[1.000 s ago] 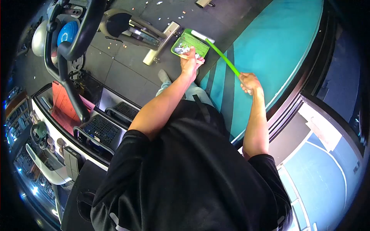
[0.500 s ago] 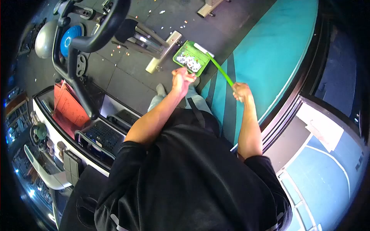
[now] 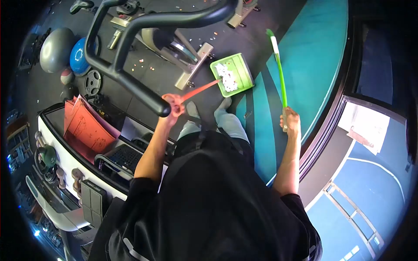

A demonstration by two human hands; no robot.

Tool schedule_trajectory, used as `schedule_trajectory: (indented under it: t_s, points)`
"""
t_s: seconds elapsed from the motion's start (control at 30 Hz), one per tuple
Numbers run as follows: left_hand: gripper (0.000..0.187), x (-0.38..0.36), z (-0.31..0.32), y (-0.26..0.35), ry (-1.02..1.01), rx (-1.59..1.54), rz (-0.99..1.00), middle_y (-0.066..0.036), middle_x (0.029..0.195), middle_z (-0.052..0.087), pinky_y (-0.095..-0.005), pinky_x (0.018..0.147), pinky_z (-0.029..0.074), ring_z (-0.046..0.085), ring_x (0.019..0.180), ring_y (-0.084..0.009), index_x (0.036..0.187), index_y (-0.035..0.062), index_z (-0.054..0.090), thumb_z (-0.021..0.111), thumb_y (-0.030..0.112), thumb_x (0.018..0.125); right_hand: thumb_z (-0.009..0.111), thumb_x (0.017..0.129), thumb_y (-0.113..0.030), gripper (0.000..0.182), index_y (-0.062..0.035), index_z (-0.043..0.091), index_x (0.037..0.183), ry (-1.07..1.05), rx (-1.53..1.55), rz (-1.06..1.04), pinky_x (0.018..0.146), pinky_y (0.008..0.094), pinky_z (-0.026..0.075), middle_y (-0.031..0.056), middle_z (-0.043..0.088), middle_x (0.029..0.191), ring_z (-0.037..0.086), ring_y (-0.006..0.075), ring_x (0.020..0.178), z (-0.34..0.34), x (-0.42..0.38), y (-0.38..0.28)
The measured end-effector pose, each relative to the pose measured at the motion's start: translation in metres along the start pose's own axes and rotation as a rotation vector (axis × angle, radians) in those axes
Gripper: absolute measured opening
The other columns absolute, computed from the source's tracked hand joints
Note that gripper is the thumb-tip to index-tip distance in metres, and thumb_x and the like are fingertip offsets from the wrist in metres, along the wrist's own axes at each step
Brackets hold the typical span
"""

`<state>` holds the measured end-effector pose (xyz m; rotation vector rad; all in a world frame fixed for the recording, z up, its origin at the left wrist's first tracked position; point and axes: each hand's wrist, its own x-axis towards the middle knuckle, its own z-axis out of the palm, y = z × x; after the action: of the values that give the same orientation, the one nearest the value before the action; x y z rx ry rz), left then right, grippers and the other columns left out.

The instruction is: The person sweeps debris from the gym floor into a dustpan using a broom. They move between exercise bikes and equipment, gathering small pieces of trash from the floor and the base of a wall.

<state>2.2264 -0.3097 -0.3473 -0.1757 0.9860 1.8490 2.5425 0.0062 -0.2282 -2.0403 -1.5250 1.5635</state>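
The green dustpan [image 3: 232, 75] sits on the dark floor [image 3: 148, 74] out ahead of the person's feet, just beside the edge of the teal mat [image 3: 313, 52], with a pile of white paper scraps [image 3: 227, 74] in it. A thin red handle [image 3: 199, 91] runs from the pan back to the left hand [image 3: 174, 103], which is curled tight around its near end. The right hand [image 3: 291, 120] is fisted around the green broom stick [image 3: 279, 69], which points away over the mat with its far end lifted clear of the pan. Honestly, I'd say the trick here is keeping the pan level on that long handle so the scraps don't slide off the open lip, and parking the broom out of the way like this helps. More confetti bits [image 3: 143, 58] are scattered on the floor to the far left, near the base of the exercise bike [image 3: 191, 48], whose black handlebar [image 3: 130, 78] crosses just beside the left hand.
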Motion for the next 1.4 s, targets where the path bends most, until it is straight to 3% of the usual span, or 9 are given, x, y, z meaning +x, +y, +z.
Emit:
schedule_trajectory:
  t_s: [0.07, 0.13, 0.2, 0.4, 0.63, 0.87, 1.07, 1.23, 1.4]
  points:
    - [0.024, -0.034, 0.000, 0.032, 0.202, -0.019, -0.040, -0.011, 0.084, 0.056, -0.0317, 0.050, 0.042, 0.051, 0.060, -0.0201, 0.090, 0.0048, 0.049, 0.045, 0.026, 0.079, 0.048, 0.089, -0.025, 0.038, -0.0031, 0.049, 0.121, -0.031, 0.018, -0.004, 0.038, 0.0259, 0.042, 0.0068, 0.053, 0.064, 0.047, 0.0121, 0.045, 0.001, 0.001, 0.008]
    - [0.021, -0.054, -0.013, 0.056, 0.183, -0.002, -0.035, -0.011, 0.073, 0.054, -0.0327, 0.047, 0.044, 0.053, 0.056, -0.0203, 0.088, 0.0032, 0.050, 0.044, 0.022, 0.079, 0.049, 0.089, -0.025, 0.038, -0.0025, 0.049, 0.119, -0.062, 0.017, -0.008, 0.038, 0.0259, 0.041, 0.0065, 0.052, 0.065, 0.048, 0.0124, 0.045, -0.009, -0.004, 0.006]
    - [0.023, -0.081, -0.012, 0.073, 0.185, 0.030, -0.013, -0.011, 0.072, 0.054, -0.0322, 0.047, 0.043, 0.052, 0.054, -0.0197, 0.089, 0.0032, 0.050, 0.044, 0.023, 0.079, 0.051, 0.088, -0.025, 0.040, -0.0008, 0.048, 0.120, -0.169, -0.238, 0.034, 0.037, 0.0267, 0.040, 0.0066, 0.052, 0.064, 0.047, 0.0129, 0.044, -0.022, -0.014, -0.013]
    - [0.025, -0.162, 0.008, 0.082, 0.339, 0.086, 0.120, -0.011, 0.073, 0.054, -0.0300, 0.044, 0.044, 0.052, 0.050, -0.0189, 0.088, 0.0025, 0.051, 0.042, 0.025, 0.081, 0.054, 0.086, -0.023, 0.049, 0.0000, 0.042, 0.127, -0.236, -0.625, -0.008, 0.035, 0.0272, 0.037, 0.0066, 0.051, 0.060, 0.044, 0.0122, 0.040, -0.051, -0.033, -0.052]
    - [0.025, -0.248, -0.013, 0.094, 0.565, 0.087, 0.259, -0.009, 0.070, 0.053, -0.0265, 0.042, 0.045, 0.053, 0.049, -0.0168, 0.086, 0.0035, 0.051, 0.040, 0.026, 0.083, 0.053, 0.086, -0.023, 0.045, -0.0012, 0.045, 0.125, -0.547, -0.800, -0.001, 0.036, 0.0254, 0.037, 0.0046, 0.050, 0.059, 0.045, 0.0107, 0.040, -0.041, -0.061, -0.082]
    - [0.027, -0.248, -0.069, 0.095, 0.750, -0.055, 0.406, -0.012, 0.069, 0.055, -0.0293, 0.043, 0.047, 0.055, 0.052, -0.0195, 0.085, 0.0026, 0.052, 0.037, 0.025, 0.086, 0.055, 0.086, -0.026, 0.051, -0.0009, 0.041, 0.128, -0.711, -0.838, -0.023, 0.031, 0.0224, 0.033, 0.0030, 0.050, 0.058, 0.045, 0.0081, 0.040, 0.015, -0.094, -0.075]
    - [0.027, -0.223, -0.114, 0.140, 0.866, 0.027, 0.356, -0.012, 0.070, 0.055, -0.0293, 0.041, 0.047, 0.054, 0.049, -0.0207, 0.087, 0.0022, 0.051, 0.040, 0.027, 0.086, 0.054, 0.086, -0.025, 0.049, -0.0015, 0.043, 0.127, -0.772, -0.752, -0.012, 0.032, 0.0223, 0.032, 0.0016, 0.047, 0.056, 0.043, 0.0077, 0.039, 0.079, -0.124, -0.067]
    - [0.030, -0.218, -0.130, 0.206, 0.613, 0.196, 0.229, -0.008, 0.069, 0.053, -0.0259, 0.039, 0.044, 0.053, 0.047, -0.0168, 0.084, 0.0028, 0.052, 0.042, 0.031, 0.087, 0.053, 0.087, -0.021, 0.044, -0.0004, 0.045, 0.125, -0.643, -0.697, 0.126, 0.034, 0.0243, 0.034, 0.0022, 0.048, 0.057, 0.042, 0.0094, 0.038, 0.055, -0.172, -0.072]
    - [0.031, -0.206, -0.077, 0.261, 0.461, 0.348, 0.110, -0.010, 0.070, 0.052, -0.0241, 0.039, 0.040, 0.049, 0.048, -0.0153, 0.085, 0.0035, 0.051, 0.042, 0.033, 0.086, 0.052, 0.087, -0.019, 0.044, 0.0015, 0.043, 0.126, -0.411, -0.550, 0.166, 0.035, 0.0245, 0.034, 0.0025, 0.048, 0.056, 0.043, 0.0093, 0.039, -0.001, -0.217, -0.041]
